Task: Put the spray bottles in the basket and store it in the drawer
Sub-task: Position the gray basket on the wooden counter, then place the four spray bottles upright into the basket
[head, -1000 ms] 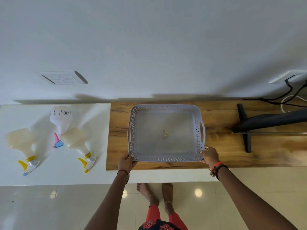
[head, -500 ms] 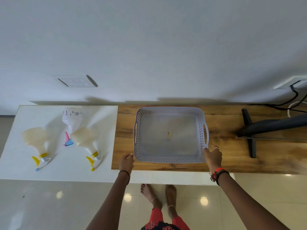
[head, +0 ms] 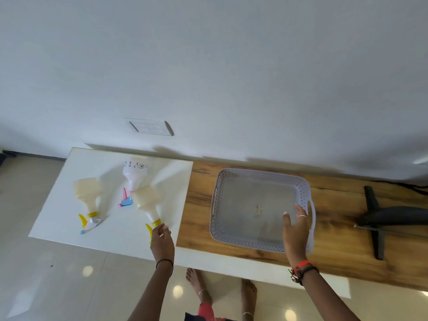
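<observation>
A grey perforated basket point(head: 259, 171) sits on the wooden top point(head: 199, 205), with only a small yellowish scrap point(head: 257, 209) inside. Three spray bottles lie on the white top point(head: 58, 216): a cream one with a yellow trigger point(head: 86, 193) at the left, a white one with a pink and blue head point(head: 134, 172) at the back, and a nearer cream one point(head: 146, 200). My left hand point(head: 162, 239) curls over the nearer cream bottle's spray head and hides it; whether it grips is unclear. My right hand point(head: 296, 230) hovers over the basket's near right corner, fingers spread, holding nothing.
A black monitor stand point(head: 375, 218) stands on the wooden top right of the basket, with cables point(head: 405, 186) behind it. A switch plate point(head: 150, 127) is on the wall. The counter's front edge runs just before my hands, with tiled floor and my feet below.
Both hands have let go of the basket. My left hand has moved left to the nearer cream bottle's spray head; my right hand has lifted over the basket. The view has swung left.
</observation>
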`<action>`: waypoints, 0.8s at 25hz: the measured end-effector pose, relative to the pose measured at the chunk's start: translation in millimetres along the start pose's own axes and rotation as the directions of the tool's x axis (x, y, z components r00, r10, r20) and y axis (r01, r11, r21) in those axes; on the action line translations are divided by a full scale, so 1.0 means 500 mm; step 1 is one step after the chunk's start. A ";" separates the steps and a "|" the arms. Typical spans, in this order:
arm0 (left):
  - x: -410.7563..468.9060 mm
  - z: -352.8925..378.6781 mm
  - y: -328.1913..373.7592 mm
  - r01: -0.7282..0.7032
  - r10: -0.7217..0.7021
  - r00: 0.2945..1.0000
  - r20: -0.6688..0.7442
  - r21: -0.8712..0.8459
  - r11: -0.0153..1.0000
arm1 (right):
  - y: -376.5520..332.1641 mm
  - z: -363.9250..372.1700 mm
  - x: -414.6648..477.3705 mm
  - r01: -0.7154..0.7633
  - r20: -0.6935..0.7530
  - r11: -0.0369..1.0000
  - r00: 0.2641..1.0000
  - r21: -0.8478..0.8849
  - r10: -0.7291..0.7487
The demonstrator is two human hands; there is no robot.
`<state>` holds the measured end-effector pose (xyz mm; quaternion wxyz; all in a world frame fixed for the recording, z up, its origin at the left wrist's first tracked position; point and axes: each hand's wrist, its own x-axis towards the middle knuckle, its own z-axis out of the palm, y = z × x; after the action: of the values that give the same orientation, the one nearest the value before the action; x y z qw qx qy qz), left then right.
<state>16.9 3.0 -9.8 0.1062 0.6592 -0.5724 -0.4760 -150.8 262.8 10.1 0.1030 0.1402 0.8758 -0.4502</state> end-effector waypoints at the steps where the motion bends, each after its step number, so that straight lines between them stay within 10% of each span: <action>1: 0.011 -0.008 -0.006 0.011 -0.011 1.000 -0.010 0.011 1.000 | -0.015 0.020 -0.006 0.042 0.026 0.999 0.999 -0.012 -0.041; 10: 0.168 -0.093 -0.028 -0.042 0.038 0.998 0.046 0.080 0.996 | -0.150 0.313 -0.112 0.167 0.351 0.985 0.921 0.042 -0.171; 20: 0.392 -0.157 0.021 -0.474 0.314 0.870 0.380 0.472 0.743 | -0.206 0.606 -0.180 -0.058 0.694 0.977 0.695 -0.207 0.188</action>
<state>47.6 -200.0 -60.7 -0.0698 0.4506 -0.8209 -0.3438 -84.5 -55.7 -57.7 0.4736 0.0054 0.7918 -0.3857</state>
